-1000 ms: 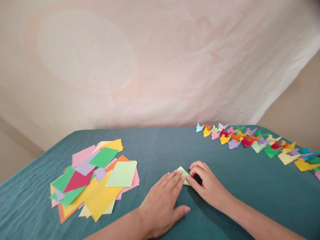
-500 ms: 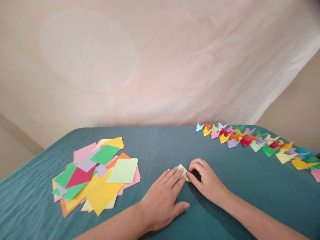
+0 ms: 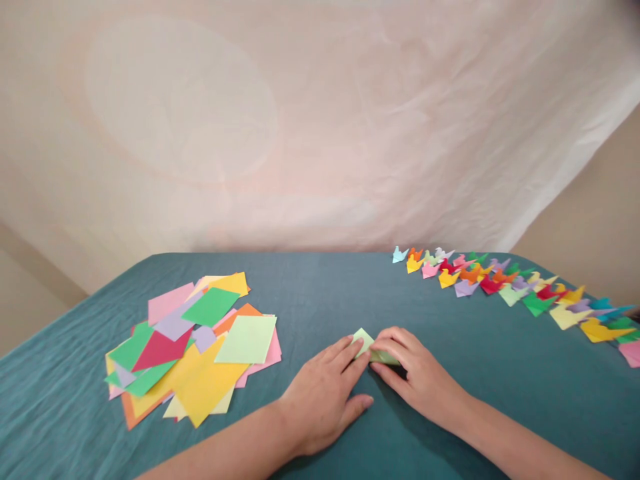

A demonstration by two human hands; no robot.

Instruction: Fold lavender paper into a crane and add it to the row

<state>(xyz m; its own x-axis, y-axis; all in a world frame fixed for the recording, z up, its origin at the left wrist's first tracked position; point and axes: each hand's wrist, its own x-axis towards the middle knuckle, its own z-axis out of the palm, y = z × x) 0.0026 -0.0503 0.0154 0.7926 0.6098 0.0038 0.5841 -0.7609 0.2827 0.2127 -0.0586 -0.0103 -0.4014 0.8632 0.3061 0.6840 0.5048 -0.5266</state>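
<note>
A small light green folded paper lies on the cloth in front of me. My left hand rests flat over its left part, fingers stretched out and thumb apart on the cloth. From the right, my right hand pinches a flap of the same paper between thumb and fingers, the flap showing just under the index finger. Much of the paper is hidden beneath both hands; its top corner points away from me.
Loose square sheets of coloured paper lie in an overlapping heap at the left. Rows of small folded paper birds run along the right side. A dark teal cloth covers the table; a pale fabric sheet hangs behind it.
My right hand has shifted slightly right and lowered, its fingers now over the paper, and a green flap shows beneath them. The left hand stays nearly in place.
</note>
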